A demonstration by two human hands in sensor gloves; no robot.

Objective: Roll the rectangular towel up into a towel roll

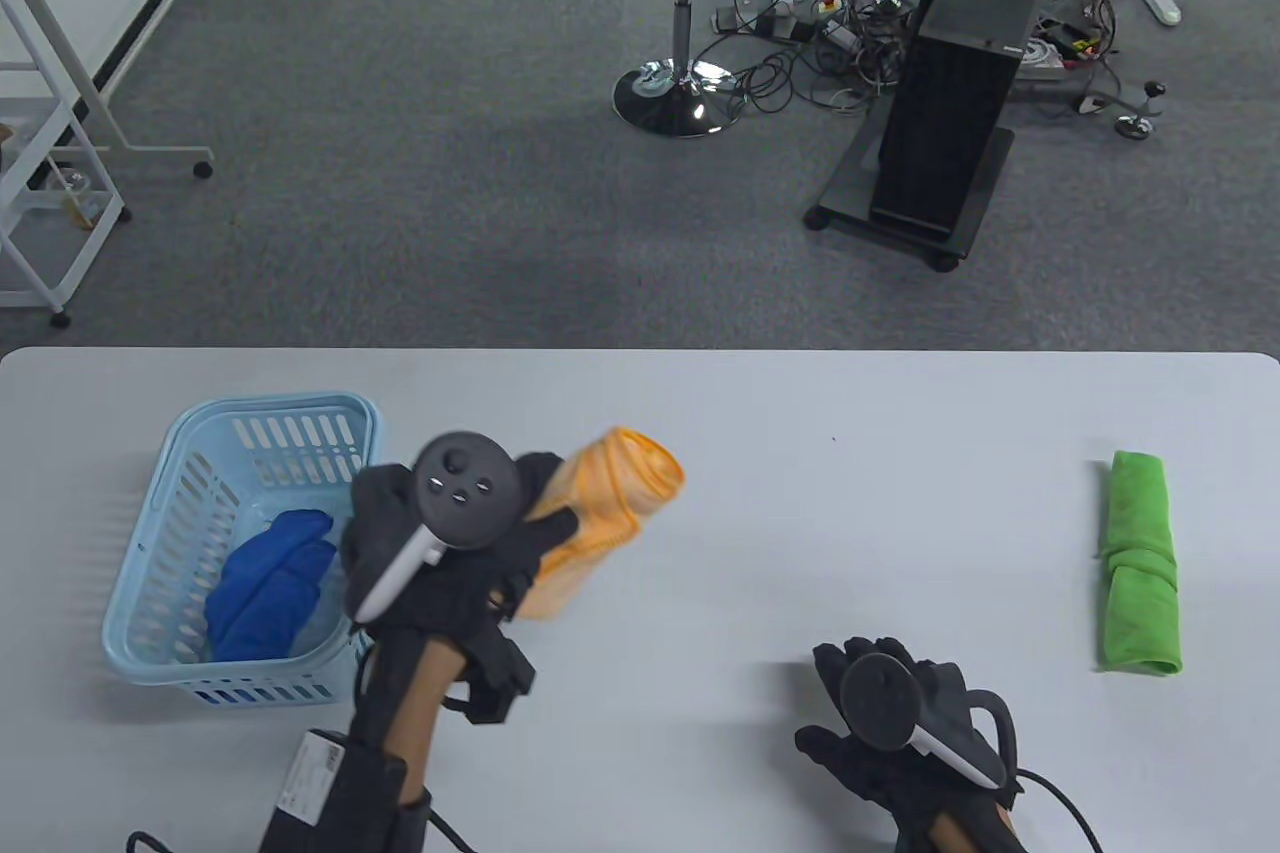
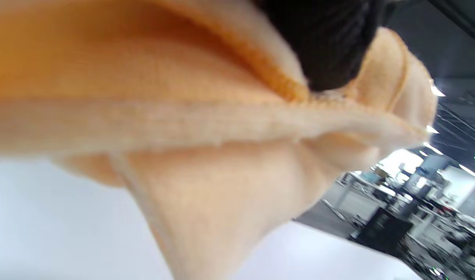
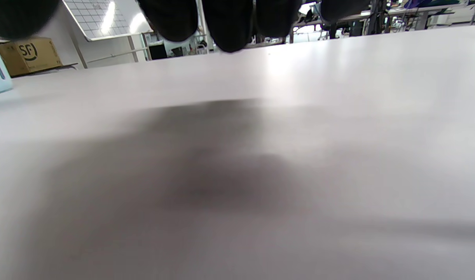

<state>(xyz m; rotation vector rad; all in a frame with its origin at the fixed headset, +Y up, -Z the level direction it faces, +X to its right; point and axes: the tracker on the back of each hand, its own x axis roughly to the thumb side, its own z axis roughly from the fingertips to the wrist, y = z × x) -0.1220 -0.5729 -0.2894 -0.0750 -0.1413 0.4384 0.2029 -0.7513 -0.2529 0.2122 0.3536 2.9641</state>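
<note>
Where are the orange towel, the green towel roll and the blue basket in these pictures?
orange towel (image 1: 640,473): table view, on its bunched far end.
green towel roll (image 1: 1140,558): table view, on the middle of the roll.
blue basket (image 1: 140,553): table view, on its slotted left wall.

Gloved fingers (image 3: 227,23) hang above the table (image 3: 338,116).

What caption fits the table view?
Left hand grips soft orange cloth towel beside light blue plastic basket.
</note>
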